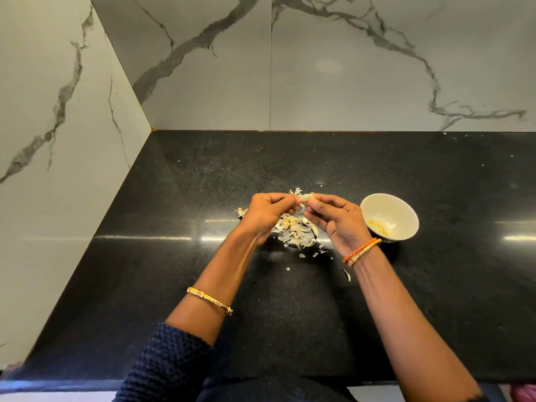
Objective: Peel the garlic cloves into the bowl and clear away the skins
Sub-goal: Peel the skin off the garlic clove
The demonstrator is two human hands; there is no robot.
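Looking down from the head cam, I've got both hands up over the black table (435, 300), meeting at one garlic clove (307, 197). My left hand (265, 214) has its fingers curled in and pinches the clove's left end, and my right hand (338, 220) pinches the other end with thumb and fingertips, so both are grasping the same clove just above the mess. Right under the hands sits the pile of skins (295, 229), papery white and yellowish bits lying on the table, with a few stray flakes (319, 252) scattered nearer to me and one longer sliver (346, 274) beside my right forearm. The white bowl (390, 208) stands on the table just right of my right hand, close to the wrist, and it holds some pale yellow peeled cloves (378, 226) at the bottom. Gold bangle (210, 300) on the left forearm, orange and gold bracelets (361, 250) on the right wrist. Marble-look wall (319, 68) runs behind the table.
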